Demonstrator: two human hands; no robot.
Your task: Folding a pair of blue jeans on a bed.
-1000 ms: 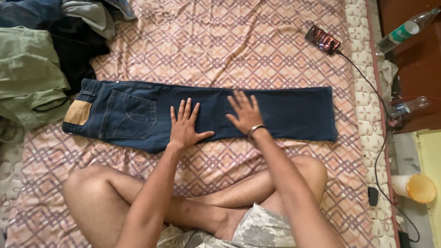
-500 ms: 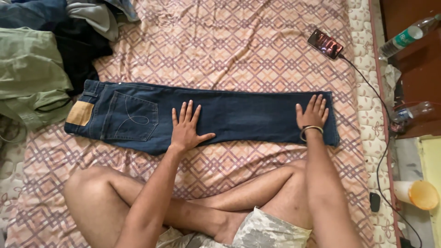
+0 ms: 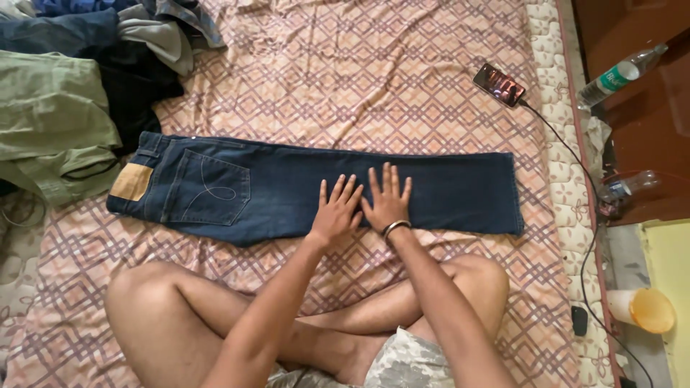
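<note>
Both hands (image 3: 363,205) flat mid-jeans (image 3: 287,190), near its lower edge.

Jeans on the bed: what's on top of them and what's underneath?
Both hands, left hand and right hand, lie flat on the jeans. Underneath is the patterned bedsheet; the part below is hidden.

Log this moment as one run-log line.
left hand flat on jeans | right hand flat beside it | jeans on bedsheet

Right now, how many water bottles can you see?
2. One clear bottle lies at the top right on the dark wooden surface; a second bottle lies lower down on it. Others may be out of view.
</note>
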